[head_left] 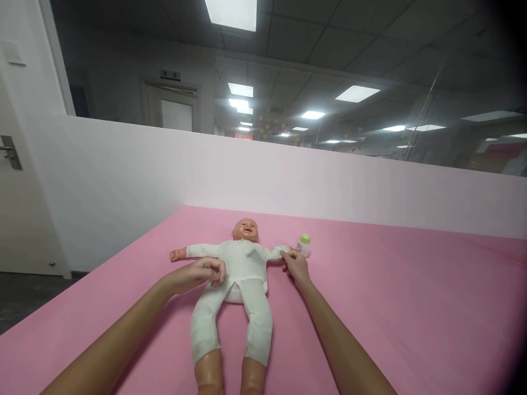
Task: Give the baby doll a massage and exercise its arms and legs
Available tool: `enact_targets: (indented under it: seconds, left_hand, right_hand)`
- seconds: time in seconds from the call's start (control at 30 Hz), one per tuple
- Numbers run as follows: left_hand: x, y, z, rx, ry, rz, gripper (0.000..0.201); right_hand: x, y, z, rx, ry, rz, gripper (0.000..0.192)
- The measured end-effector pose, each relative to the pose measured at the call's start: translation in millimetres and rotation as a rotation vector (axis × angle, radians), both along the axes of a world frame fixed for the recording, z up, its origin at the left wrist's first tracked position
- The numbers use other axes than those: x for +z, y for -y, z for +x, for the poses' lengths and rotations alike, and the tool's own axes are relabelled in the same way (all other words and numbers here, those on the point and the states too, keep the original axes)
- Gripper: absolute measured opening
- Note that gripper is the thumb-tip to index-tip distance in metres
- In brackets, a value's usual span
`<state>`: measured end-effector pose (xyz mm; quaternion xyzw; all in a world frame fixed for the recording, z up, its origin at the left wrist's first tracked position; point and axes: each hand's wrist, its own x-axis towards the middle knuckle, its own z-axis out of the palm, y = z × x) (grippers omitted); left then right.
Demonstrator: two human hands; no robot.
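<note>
A baby doll [242, 263] with a white cloth body lies face up, its arms spread and its legs toward me. My left hand [201, 274] is at the doll's waist on the left, the fingers curled inward. Whether they grip any cloth there is hidden. At the end of the doll's arm on the right, my right hand [295, 266] pinches the white sleeve near the doll's hand. A small clear bottle [303, 247] with a green cap stands just beyond my right hand.
The doll lies on a pink tabletop [391, 296]. A low white wall [329, 181] runs along its far edge, with glass above it. At the left are a door [24, 214] with a metal handle and a strip of dark floor.
</note>
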<state>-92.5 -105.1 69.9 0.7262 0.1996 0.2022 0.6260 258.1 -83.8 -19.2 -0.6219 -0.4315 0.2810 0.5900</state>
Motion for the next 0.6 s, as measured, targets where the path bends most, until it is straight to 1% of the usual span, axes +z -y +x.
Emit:
enact_targets:
  seconds: [0.13,0.27,0.4,0.6]
  left_hand:
    - [-0.3,0.3,1.8,0.065,0.019,0.042,0.007]
    - [0.9,0.9,4.1,0.142,0.013,0.062,0.013]
    - [0.5,0.4,5.4,0.198,0.019,0.062,0.018]
    - [0.2,0.3,5.9,0.225,-0.013,0.083,0.022]
  right_hand:
    - [1.3,2.0,-0.9,-0.055,0.08,0.043,0.025]
    - [1.6,1.2,-0.3,-0.103,0.149,0.083,0.023]
    - [0.7,-0.7,-0.4,-0.115,0.147,0.087,0.022]
    - [3.5,0.3,-2.1,-0.118,0.138,0.066,0.02]
